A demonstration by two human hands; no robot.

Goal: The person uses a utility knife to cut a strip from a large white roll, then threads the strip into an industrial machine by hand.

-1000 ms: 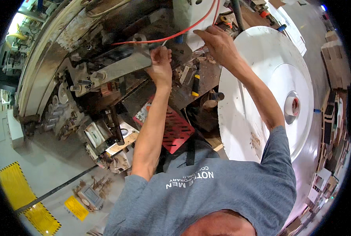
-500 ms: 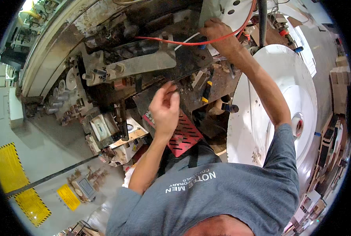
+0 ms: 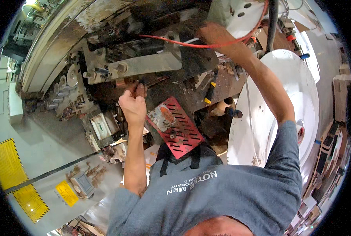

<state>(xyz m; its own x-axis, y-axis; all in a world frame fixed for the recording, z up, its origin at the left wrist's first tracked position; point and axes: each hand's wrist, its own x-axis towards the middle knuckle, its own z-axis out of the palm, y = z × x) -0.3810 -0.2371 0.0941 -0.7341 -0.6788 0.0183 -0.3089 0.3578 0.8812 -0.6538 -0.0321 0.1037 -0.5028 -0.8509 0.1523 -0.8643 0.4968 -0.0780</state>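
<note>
My left hand (image 3: 133, 105) is raised beside the front of a grey metal bracket (image 3: 144, 65) on the machine, its fingertips pinched together. Whatever lies between those fingertips is too small to make out. Farther up and to the right, my right hand (image 3: 215, 36) is curled around the end of a narrow white strip (image 3: 189, 41), its fingers partly hidden and dim. A red hose (image 3: 163, 40) runs across just in front of that hand. Below and between my arms sits a red slotted plate (image 3: 179, 135) with small metal parts and an orange-handled piece on it.
A large white coil disc (image 3: 244, 133) stands at my right under my forearm. A black-and-yellow knife (image 3: 210, 93) lies on the cluttered dark bench. Rollers (image 3: 72, 74) line the machine at left. A dark upright pole (image 3: 272, 27) rises beyond my right arm.
My left hand has moved left and slightly down, from above the red plate to beside the bracket, uncovering the plate. My right hand stays near the strip, shifted only slightly.
</note>
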